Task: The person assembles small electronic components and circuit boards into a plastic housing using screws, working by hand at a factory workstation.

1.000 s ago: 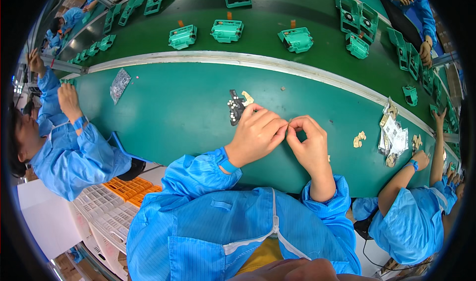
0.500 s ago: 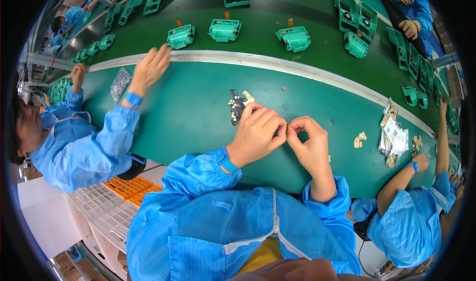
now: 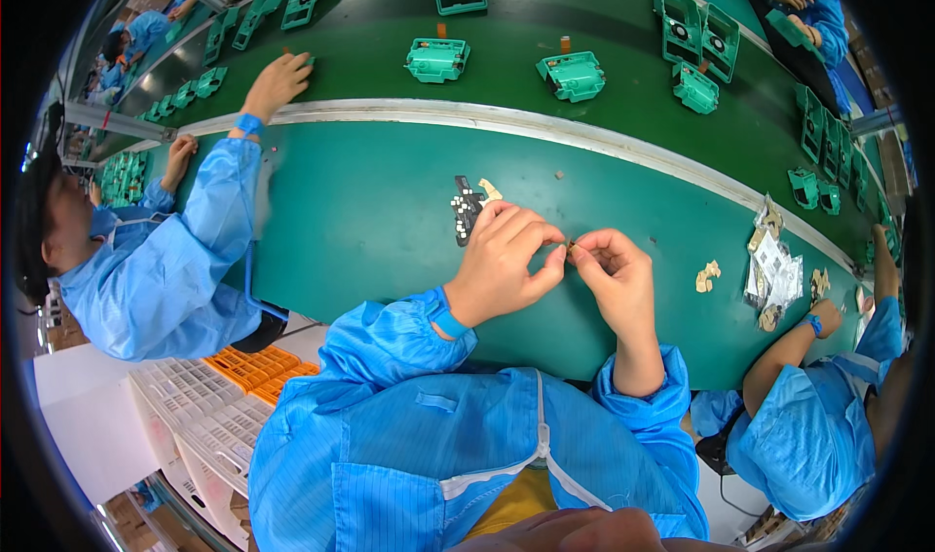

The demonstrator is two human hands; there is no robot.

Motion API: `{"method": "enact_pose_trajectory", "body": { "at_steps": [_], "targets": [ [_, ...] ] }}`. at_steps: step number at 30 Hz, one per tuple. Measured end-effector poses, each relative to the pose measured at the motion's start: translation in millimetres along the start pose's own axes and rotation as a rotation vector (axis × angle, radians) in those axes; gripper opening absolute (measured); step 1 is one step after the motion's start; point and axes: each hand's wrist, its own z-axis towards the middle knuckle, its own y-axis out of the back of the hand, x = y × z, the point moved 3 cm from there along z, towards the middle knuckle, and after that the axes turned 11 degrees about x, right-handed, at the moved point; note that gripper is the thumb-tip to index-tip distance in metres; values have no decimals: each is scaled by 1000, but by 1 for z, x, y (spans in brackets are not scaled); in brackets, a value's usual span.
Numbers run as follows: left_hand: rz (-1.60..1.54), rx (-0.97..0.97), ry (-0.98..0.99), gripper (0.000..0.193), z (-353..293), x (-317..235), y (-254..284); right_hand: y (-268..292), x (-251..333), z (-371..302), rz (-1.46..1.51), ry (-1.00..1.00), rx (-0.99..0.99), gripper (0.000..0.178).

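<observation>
My left hand (image 3: 508,265) and my right hand (image 3: 616,277) meet over the green table, fingertips pinched close together. Between them sits a tiny dark and yellowish piece (image 3: 571,247), too small to name and mostly covered by the fingers. Which hand bears it more firmly is hard to see, as both touch it. Just beyond my left hand lies a small pile of black parts with white blocks (image 3: 465,207). Beside that pile, partly behind my fingers, are some cream-coloured pieces (image 3: 490,190).
A raised pale rail (image 3: 467,114) separates the table from a green conveyor carrying teal housings (image 3: 573,76). Cream pieces (image 3: 707,277) and clear plastic bags (image 3: 775,271) lie to the right. Co-workers in blue sit at left (image 3: 166,279) and right (image 3: 804,425). White and orange crates (image 3: 200,406) stand lower left.
My fingertips have shifted slightly, so more of the tiny piece shows. The left co-worker's hand has reached onto the conveyor, and one teal housing there has left its place. The clear bag at left is gone from sight.
</observation>
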Motion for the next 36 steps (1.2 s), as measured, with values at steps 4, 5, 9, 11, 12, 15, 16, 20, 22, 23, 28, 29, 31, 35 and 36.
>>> {"method": "enact_pose_trajectory", "body": {
  "at_steps": [4,5,9,11,12,15,16,20,22,23,28,29,31,35,36],
  "targets": [
    [-10,28,11,11,2,-3,-3,3,1,-2,36,26,-2,6],
    [-1,20,12,11,2,-3,-4,3,1,-2,47,35,-1,6],
    [6,0,3,10,3,-5,-7,5,2,-3,52,32,3,6],
    [8,-3,-1,11,1,-5,-10,6,3,-4,58,31,6,6],
    [9,-4,-6,12,1,-4,-11,7,3,-5,58,32,7,6],
    [19,-8,-4,14,2,-6,-11,11,1,-6,63,19,20,7],
    [19,-8,-5,14,2,-6,-12,12,0,-7,98,-6,11,6],
    [-4,-25,12,17,5,-5,-11,17,0,-8,161,-43,0,6],
    [-3,-30,19,17,6,-5,-11,18,0,-6,169,-41,13,6],
    [-10,-21,31,16,6,-3,-10,17,-1,-4,178,-39,26,5],
    [70,-77,81,13,-13,10,10,-6,-2,10,170,39,125,4],
    [62,-95,76,12,-14,12,8,-6,-3,10,124,34,117,5],
    [8,-54,36,10,-12,14,7,-9,0,5,143,13,60,6],
    [-68,-46,41,11,-19,13,16,-19,1,10,99,24,86,12],
    [-30,-77,51,11,-21,14,20,-23,2,14,98,48,129,12]
  ]
}}
